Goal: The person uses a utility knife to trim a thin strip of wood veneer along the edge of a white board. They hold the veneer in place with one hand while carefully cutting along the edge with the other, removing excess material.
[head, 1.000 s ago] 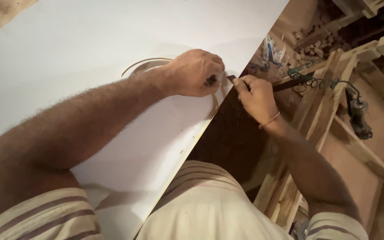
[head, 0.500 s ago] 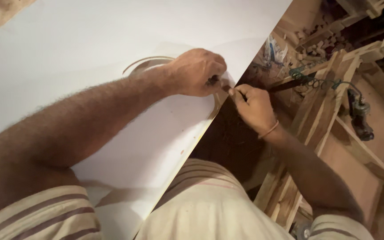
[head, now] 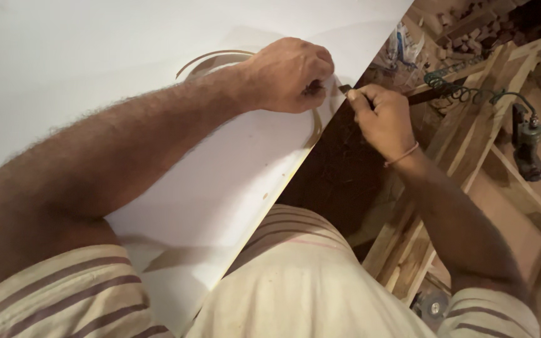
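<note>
While the white board (head: 158, 75) is lying flat across the counter with its long edge running diagonally toward the person's striped shirt (head: 295, 288), the left hand (head: 292, 75) is resting on it near that edge, its grip curled shut and pinching something small and dark that cannot be made out. A thin brown curved strip (head: 211, 57) is sitting on the board, arcing around and under this hand. The right hand (head: 380, 119), wearing a thin bracelet (head: 402, 155), is reaching in from beyond the edge, its grip pressed around a narrow dark tool (head: 345, 89) whose tip is meeting the board's edge just beside the left hand. To judge by its look, the board is stiff, smooth and probably slippery, so pressing down from above seems the surest hold; the strip looks thin and springy, best held close to the worked spot. To the right, a coiled green hose (head: 464, 92) is leading to a dark power tool (head: 527, 147) among wooden frames (head: 471, 144).
</note>
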